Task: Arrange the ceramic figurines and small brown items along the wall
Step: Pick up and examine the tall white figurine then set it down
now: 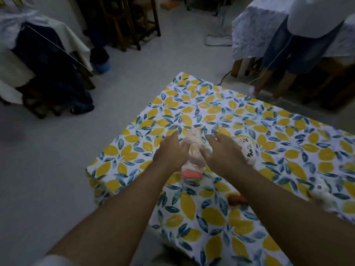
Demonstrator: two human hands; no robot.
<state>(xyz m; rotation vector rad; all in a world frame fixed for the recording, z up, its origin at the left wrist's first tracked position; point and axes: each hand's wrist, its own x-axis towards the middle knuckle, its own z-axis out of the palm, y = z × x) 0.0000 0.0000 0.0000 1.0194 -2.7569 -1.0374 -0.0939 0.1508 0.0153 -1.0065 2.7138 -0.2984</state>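
A pale ceramic figurine point(193, 150) with an orange base lies on its side on the lemon-print tablecloth point(269, 135). My left hand point(172, 150) hovers at its left side and my right hand point(221, 152) at its right, fingers spread, both close to it or touching it. A second white ceramic figurine point(246, 148) with dark markings lies just right of my right hand, partly hidden by it. A small brown item point(236, 200) rests on the cloth under my right forearm. A white fuzzy item point(320, 191) sits near the right edge.
The table's left edge point(96, 169) drops to a grey floor. A person in denim shorts point(292, 48) stands at the far right by another covered table. Dark clothes point(48, 70) hang at the left, wooden chairs point(130, 22) stand behind.
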